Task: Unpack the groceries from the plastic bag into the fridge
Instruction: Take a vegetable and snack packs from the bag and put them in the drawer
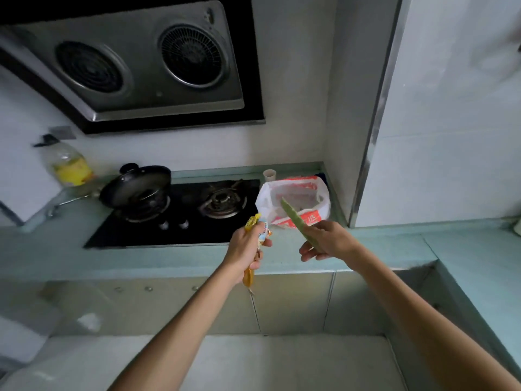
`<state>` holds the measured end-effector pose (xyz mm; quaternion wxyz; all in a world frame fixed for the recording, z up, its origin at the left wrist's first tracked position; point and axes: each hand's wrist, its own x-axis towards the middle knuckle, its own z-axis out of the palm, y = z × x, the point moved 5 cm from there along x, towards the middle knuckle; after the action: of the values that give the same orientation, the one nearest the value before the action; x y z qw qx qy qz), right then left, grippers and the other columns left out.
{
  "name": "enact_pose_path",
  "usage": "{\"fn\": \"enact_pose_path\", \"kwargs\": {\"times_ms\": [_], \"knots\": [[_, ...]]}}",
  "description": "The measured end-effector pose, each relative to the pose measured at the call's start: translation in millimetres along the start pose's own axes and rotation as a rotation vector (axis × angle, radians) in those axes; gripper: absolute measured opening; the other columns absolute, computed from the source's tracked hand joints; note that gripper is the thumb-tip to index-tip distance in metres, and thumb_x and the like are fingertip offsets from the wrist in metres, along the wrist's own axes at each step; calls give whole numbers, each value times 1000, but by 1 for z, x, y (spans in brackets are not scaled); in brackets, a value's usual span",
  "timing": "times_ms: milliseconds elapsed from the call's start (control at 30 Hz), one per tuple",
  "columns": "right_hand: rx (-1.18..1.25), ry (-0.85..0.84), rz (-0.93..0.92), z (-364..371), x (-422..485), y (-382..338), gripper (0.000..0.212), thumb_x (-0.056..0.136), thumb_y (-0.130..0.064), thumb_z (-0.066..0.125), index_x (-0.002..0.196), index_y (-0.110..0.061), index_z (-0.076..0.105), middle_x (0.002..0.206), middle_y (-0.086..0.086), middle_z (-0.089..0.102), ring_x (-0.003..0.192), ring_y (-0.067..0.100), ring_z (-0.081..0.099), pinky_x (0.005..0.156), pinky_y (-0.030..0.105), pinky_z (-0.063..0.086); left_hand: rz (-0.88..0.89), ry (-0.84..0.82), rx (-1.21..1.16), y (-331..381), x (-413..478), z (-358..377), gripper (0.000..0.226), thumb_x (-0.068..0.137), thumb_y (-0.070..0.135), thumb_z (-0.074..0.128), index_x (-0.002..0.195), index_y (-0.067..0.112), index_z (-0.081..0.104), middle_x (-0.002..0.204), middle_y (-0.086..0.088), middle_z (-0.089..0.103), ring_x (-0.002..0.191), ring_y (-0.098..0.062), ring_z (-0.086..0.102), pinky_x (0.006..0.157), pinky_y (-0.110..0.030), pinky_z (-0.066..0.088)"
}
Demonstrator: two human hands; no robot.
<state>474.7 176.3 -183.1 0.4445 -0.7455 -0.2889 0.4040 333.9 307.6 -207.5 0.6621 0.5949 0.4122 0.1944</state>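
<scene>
A white and red plastic bag (307, 214) stands open on the counter to the right of the gas hob. My right hand (327, 240) grips a long pale green vegetable (293, 214) that points up and left in front of the bag. My left hand (245, 249) holds several slim packets (258, 225), yellow, white and orange, bunched upright in its fist above the counter's front edge. The fridge cannot be identified with certainty; a tall white panel (451, 122) rises at the right.
A black gas hob (183, 218) carries a lidded black pan (138, 184) on its left burner. An oil bottle (69, 165) stands at the back left, a small cup (269, 174) behind the bag. A range hood (135, 66) hangs overhead. The pale green counter (394, 249) turns a corner at the right.
</scene>
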Motion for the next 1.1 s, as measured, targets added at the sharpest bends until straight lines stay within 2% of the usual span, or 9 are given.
{"fn": "enact_pose_path", "kwargs": {"times_ms": [100,233,367,567,733,900,1000,1100], "knots": [[-26,-107,-41,46,-13,-10,36,104,-34,35,115,-4,52,86,17,76,71,28,74,55,26,47,29,72,12,-4,-41,-39,35,98,38,52,107,5,59,80,-8,64,41,-10,36,35,-16,22],[-32,-214,-108,115,-48,-31,22,101,-23,35,104,-6,49,82,17,75,65,28,72,55,26,44,44,196,-10,-14,-100,-102,33,99,37,50,98,6,61,77,-6,61,38,-10,36,38,-15,20],[-44,-338,-201,192,-96,-48,19,101,-23,38,99,-10,51,85,18,76,65,23,72,59,28,46,53,316,-10,-35,-175,-168,38,98,41,49,94,6,63,73,-5,62,40,-11,36,37,-15,21],[-89,-525,-249,317,-195,-53,24,101,-27,44,111,-7,54,88,16,76,73,25,74,60,28,49,21,506,-58,-87,-320,-266,41,99,45,48,82,10,60,69,-5,58,44,-11,39,37,-16,23],[-96,-679,-303,423,-280,-57,23,101,-26,47,111,-5,53,88,20,75,72,28,72,61,31,49,-22,660,-166,-136,-442,-343,36,97,48,50,84,15,57,69,-5,54,45,-11,39,37,-16,22],[-105,-849,-378,534,-355,-63,23,100,-28,49,106,-7,54,83,14,76,71,28,73,60,30,50,-81,849,-203,-180,-554,-410,40,96,54,49,84,16,57,69,-3,55,47,-11,41,41,-18,26],[-140,-932,-443,599,-388,-78,25,99,-28,53,106,-4,58,81,11,74,68,24,72,57,29,50,-62,984,-218,-194,-611,-455,42,96,55,49,81,17,56,66,-3,55,48,-11,43,41,-18,28],[-174,-995,-543,661,-411,-96,22,97,-26,58,104,-6,64,86,9,73,74,21,73,61,29,53,4,1101,-245,-202,-662,-501,40,97,51,50,79,16,56,66,-4,54,46,-10,43,38,-17,28]]}}
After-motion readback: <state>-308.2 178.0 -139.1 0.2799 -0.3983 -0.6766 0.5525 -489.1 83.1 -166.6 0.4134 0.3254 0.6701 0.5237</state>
